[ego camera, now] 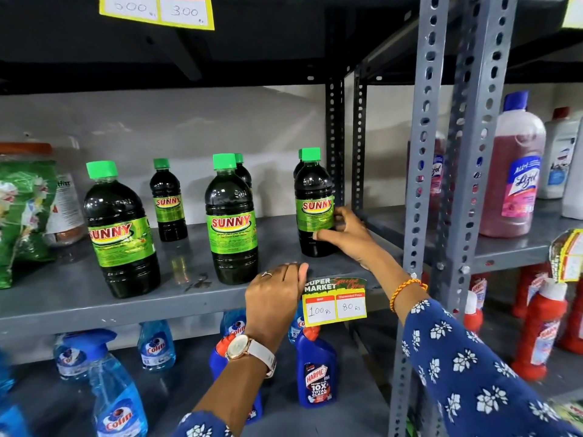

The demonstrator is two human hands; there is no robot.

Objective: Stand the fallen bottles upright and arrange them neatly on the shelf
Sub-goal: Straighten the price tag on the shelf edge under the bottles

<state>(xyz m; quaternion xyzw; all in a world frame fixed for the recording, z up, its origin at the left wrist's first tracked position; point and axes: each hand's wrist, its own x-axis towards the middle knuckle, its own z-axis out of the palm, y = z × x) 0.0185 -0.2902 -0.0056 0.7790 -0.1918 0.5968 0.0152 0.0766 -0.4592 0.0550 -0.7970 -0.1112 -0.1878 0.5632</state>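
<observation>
Head view, right hand (344, 234) gripping upright SUNNY bottle (314, 203) (green cap), left hand (273, 298) flat on shelf edge (126, 310).

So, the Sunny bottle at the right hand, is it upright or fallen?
Upright: the Sunny bottle stands on its base, green cap on top, right hand touching it.

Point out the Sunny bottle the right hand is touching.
The rightmost Sunny bottle, beside the shelf post; the right hand wraps its lower half. The others stand untouched.

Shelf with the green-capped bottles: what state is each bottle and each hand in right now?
Far-left bottle: upright, capped.
Small back bottle: upright, capped.
Middle bottle: upright, another behind it.
Right bottle: upright, gripped.
Right hand: closed around the right bottle.
Left hand: resting on the shelf edge, holding nothing.
</observation>
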